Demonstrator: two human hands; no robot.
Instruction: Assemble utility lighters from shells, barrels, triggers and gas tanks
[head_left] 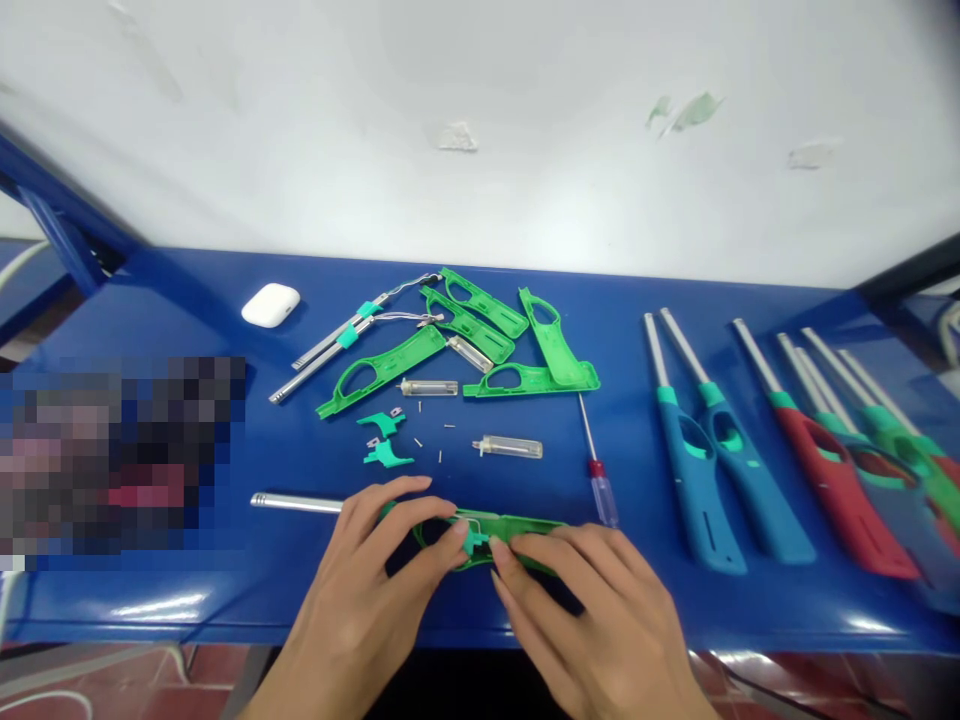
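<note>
Near the table's front edge lies a green lighter shell half [517, 524], its hollow side up, with a metal tube [296, 503] pointing left from it. My left hand [375, 570] is closed over the shell's left part, thumb and fingers pinching at a teal trigger piece [474, 541] inside it. My right hand [592, 590] has its thumb and index fingertips pressed together at the trigger's right side, over the shell; whatever small thing they grip is hidden. Two more teal triggers [388, 455] lie behind my left hand, with several small screws [418, 442] beside them.
Several green shell halves [390, 368], clear fuel tanks [511, 447] and metal tubes [319, 362] lie farther back. A screwdriver [602, 495] is right of centre. Assembled lighters [701, 490] line the right. A white case [271, 305] sits back left; a blurred patch covers the left.
</note>
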